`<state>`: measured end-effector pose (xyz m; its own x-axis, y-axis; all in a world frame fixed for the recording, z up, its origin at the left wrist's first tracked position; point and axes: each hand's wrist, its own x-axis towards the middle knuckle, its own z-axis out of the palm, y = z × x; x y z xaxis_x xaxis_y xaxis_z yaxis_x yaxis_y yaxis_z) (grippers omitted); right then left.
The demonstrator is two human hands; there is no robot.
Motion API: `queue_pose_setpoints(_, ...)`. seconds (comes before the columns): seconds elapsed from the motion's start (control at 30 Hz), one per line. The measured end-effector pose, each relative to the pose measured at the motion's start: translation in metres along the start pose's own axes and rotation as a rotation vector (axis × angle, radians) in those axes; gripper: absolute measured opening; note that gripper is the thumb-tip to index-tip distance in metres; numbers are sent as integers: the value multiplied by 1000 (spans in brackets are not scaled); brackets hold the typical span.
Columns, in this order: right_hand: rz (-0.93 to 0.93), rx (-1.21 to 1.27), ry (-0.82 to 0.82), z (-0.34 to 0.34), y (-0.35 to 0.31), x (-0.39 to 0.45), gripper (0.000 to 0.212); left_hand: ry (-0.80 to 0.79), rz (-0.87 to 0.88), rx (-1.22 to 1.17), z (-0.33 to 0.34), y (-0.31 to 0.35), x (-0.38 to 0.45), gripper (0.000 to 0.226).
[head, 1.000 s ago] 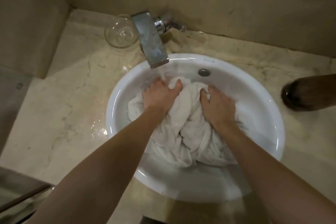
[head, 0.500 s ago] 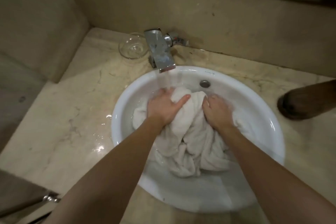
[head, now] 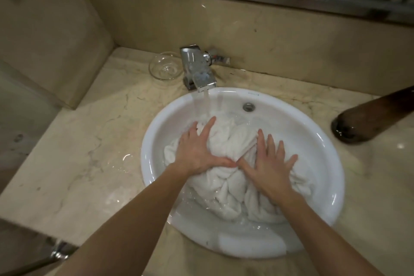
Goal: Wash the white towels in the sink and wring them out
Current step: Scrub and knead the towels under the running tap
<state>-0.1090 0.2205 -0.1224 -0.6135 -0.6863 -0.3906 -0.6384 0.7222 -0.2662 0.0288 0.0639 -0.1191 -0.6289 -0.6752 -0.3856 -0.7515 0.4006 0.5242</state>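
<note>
Marble counter (head: 94, 145) is glistening wet as both flat hands, left (head: 197, 150) and right (head: 267, 163), are pressing towels (head: 226, 141) under the tap (head: 197, 69), risking more splashing.

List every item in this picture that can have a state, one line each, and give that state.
Tap: running, water falling into the sink.
Sink: holds water and the towels.
Towels: wet, bunched in the sink, not yet wrung.
Left hand: fingers straight, pressing on the towels.
Right hand: fingers spread, pressing on the towels.
Glass bowl: upright on the counter, apparently empty.
Counter: wet beside the sink.
</note>
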Motion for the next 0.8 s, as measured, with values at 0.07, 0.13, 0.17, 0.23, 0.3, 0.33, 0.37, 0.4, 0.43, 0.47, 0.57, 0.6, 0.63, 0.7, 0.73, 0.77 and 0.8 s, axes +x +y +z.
queue_pose_setpoints(0.07,36,9,-8,0,-2,-8,109,-26,-31,0,-2,0,13,137)
queue_pose_setpoints(0.13,24,50,3,-2,2,-5,117,-20,-41,-25,-4,-1,23,133)
queue_pose_setpoints(0.17,11,64,-4,-3,5,0,123,-14,-40,-42,-7,0,26,131)
queue_pose_setpoints(0.23,5,78,-31,-8,9,12,132,-40,-60,-74,-11,3,26,128)
queue_pose_setpoints(0.3,25,120,-15,-14,6,21,126,-41,-96,-108,-13,5,17,123)
queue_pose_setpoints(0.33,39,139,11,-16,1,22,115,-31,-116,-132,-15,7,9,121)
queue_pose_setpoints(0.37,52,146,45,-17,-4,19,100,-24,-136,-154,-16,8,1,119)
queue_pose_setpoints(0.4,64,143,87,-16,-9,14,84,-15,-145,-161,-17,9,-8,115)
queue_pose_setpoints(0.43,67,153,139,-16,-12,5,70,-1,-140,-158,-19,10,-19,111)
queue_pose_setpoints(0.47,52,187,195,-16,-15,-6,59,15,-129,-158,-21,10,-31,106)
queue_pose_setpoints(0.57,-21,357,350,-20,-19,-45,43,52,-45,-178,-32,10,-69,89)
queue_pose_setpoints(0.6,-36,407,380,-26,-20,-60,44,63,-9,-174,-38,10,-82,86)
queue_pose_setpoints(0.63,-50,447,399,-30,-20,-72,46,71,21,-168,-42,9,-91,85)
queue_pose_setpoints(0.7,-63,509,426,-34,-19,-91,47,88,69,-128,-47,8,-106,87)
queue_pose_setpoints(0.73,-50,533,435,-36,-17,-97,45,105,94,-102,-50,8,-111,86)
queue_pose_setpoints(0.77,-35,556,433,-38,-15,-103,43,122,112,-78,-52,8,-115,84)
queue_pose_setpoints(0.8,-26,578,421,-40,-14,-105,41,135,125,-54,-54,9,-117,83)
